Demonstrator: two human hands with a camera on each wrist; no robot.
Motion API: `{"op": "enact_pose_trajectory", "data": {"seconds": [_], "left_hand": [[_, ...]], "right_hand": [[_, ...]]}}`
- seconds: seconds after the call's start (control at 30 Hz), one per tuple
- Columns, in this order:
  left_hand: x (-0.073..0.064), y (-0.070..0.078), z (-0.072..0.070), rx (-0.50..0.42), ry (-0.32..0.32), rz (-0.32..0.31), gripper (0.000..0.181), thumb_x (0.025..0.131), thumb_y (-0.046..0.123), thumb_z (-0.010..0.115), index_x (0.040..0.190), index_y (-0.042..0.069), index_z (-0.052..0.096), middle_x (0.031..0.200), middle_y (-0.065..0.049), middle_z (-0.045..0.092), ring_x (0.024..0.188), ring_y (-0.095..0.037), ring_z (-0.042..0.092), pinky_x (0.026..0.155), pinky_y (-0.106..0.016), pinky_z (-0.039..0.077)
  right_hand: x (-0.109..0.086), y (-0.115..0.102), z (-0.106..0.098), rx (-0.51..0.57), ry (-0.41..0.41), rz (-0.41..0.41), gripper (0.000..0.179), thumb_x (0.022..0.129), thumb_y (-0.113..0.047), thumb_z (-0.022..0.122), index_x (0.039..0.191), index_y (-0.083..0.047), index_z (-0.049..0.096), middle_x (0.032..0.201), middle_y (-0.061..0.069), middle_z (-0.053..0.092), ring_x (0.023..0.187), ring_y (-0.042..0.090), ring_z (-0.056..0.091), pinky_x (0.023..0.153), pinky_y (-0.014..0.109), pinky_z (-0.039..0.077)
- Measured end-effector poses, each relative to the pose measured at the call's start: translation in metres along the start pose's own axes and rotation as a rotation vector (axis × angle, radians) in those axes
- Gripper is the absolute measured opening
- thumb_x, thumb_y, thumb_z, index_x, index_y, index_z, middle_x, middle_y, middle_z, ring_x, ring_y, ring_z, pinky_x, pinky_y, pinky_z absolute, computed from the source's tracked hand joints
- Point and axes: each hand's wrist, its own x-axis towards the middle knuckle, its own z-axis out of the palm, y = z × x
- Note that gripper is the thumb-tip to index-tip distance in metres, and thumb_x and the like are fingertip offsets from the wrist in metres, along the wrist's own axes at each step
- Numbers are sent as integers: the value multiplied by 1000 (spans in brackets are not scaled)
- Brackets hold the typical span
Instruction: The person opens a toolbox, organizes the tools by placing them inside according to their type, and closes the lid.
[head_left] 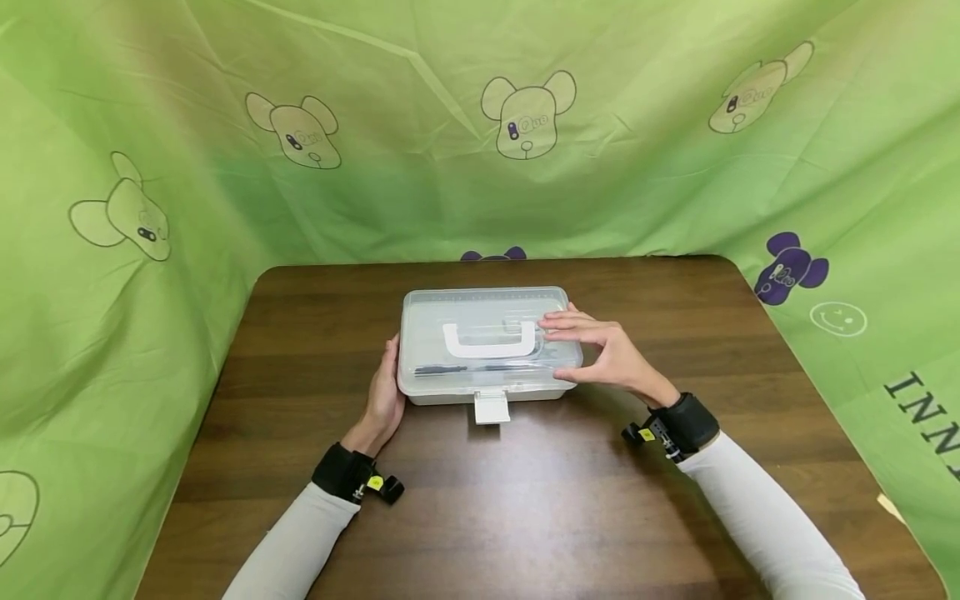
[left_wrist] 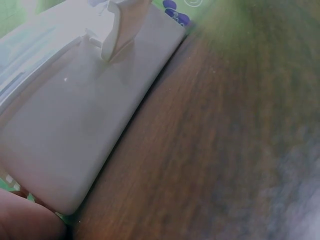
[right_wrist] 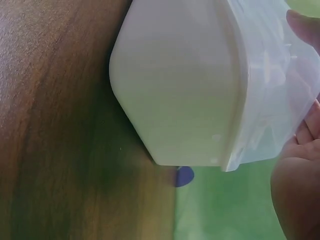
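A white storage box [head_left: 450, 398] with a clear lid [head_left: 465, 312] sits on the table, its lid down. On the lid lies a white carrying handle [head_left: 491, 350]; at the front a white latch [head_left: 492, 408] sticks outward. Dark slender items show blurred through the plastic. My left hand [head_left: 386, 396] rests along the box's left side, some fingers hidden by it. Over the right end of the lid my right hand [head_left: 611, 354] is spread, thumb near the front corner and fingers across the top. The right wrist view shows that thumb [right_wrist: 306, 30] beside the clear lid.
The brown wooden table [head_left: 487, 517] has rounded far corners. Green cloth [head_left: 420, 192] printed with bear faces hangs behind and along both sides. Black bands with small cameras are strapped round both wrists, below grey-white sleeves [head_left: 300, 542].
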Motion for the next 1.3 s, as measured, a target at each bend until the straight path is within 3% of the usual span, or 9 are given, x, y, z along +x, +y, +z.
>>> {"op": "enact_pose_trajectory", "data": {"seconds": [0.23, 0.4, 0.5, 0.6, 0.73, 0.9, 1.03, 1.13, 1.3], "left_hand": [[0, -1, -1, 23, -15, 0, 67, 118, 43, 21, 170, 4, 9, 178, -11, 9, 163, -23, 4, 132, -44, 4], [0, -1, -3, 37, -33, 11, 68, 117, 45, 22, 170, 4, 8, 178, -10, 7, 163, -24, 2, 132, -46, 3], [-1, 0, -3, 34, -46, 29, 65, 118, 40, 19, 170, 4, 4, 178, -11, 2, 163, -24, -2, 131, -46, 1], [-1, 0, -4, 28, -60, 34, 62, 118, 34, 17, 170, 4, 0, 178, -10, -3, 163, -24, -5, 131, -45, -1], [-1, 4, -6, 16, -66, 22, 65, 118, 37, 20, 170, 5, -2, 178, -10, -5, 164, -23, -6, 131, -45, -1], [-1, 11, -9, -9, -75, 33, 69, 117, 43, 23, 170, 8, -4, 179, -10, -1, 164, -21, -3, 131, -46, -1], [-1, 18, -8, 3, -99, 74, 68, 117, 40, 24, 170, 7, -3, 178, -13, 1, 164, -23, -1, 131, -46, -1], [-2, 23, -6, 25, -110, 113, 65, 117, 35, 25, 170, 6, 0, 178, -15, 2, 164, -23, 1, 132, -45, -1], [-3, 29, -3, 72, -106, 152, 65, 116, 27, 31, 170, 6, 3, 178, -14, 3, 164, -21, 2, 132, -42, 0]], "right_hand": [[-4, 1, 4, -21, 16, 5, 62, 64, 13, 95, 122, 5, 76, 135, 26, 68, 143, 24, 54, 129, 53, 19], [-4, -6, 7, -66, 24, 40, 64, 62, 18, 93, 122, 11, 73, 135, 32, 66, 144, 44, 48, 127, 58, 18], [-9, -16, 13, -116, 74, 54, 67, 62, 15, 93, 124, 12, 71, 136, 31, 65, 144, 53, 43, 129, 52, 20], [-18, -31, 24, -165, 181, 8, 67, 64, 3, 96, 126, 9, 71, 133, 27, 68, 141, 51, 45, 127, 43, 27], [-27, -49, 44, -233, 319, -125, 54, 82, -23, 93, 122, 7, 74, 123, 24, 73, 129, 42, 55, 120, 38, 37], [-37, -70, 67, -201, 359, -198, 47, 92, -28, 86, 118, 8, 73, 115, 22, 73, 116, 31, 62, 111, 32, 44], [-48, -81, 84, -71, 298, -53, 44, 82, -4, 90, 121, 7, 72, 111, 20, 75, 106, 23, 69, 101, 26, 52], [-57, -83, 95, 74, 225, 165, 44, 80, 10, 85, 122, 8, 70, 109, 24, 75, 96, 22, 74, 89, 27, 59], [-64, -74, 107, 311, 112, 565, 42, 92, 4, 78, 130, 12, 63, 120, 32, 71, 107, 33, 75, 88, 28, 61]]}}
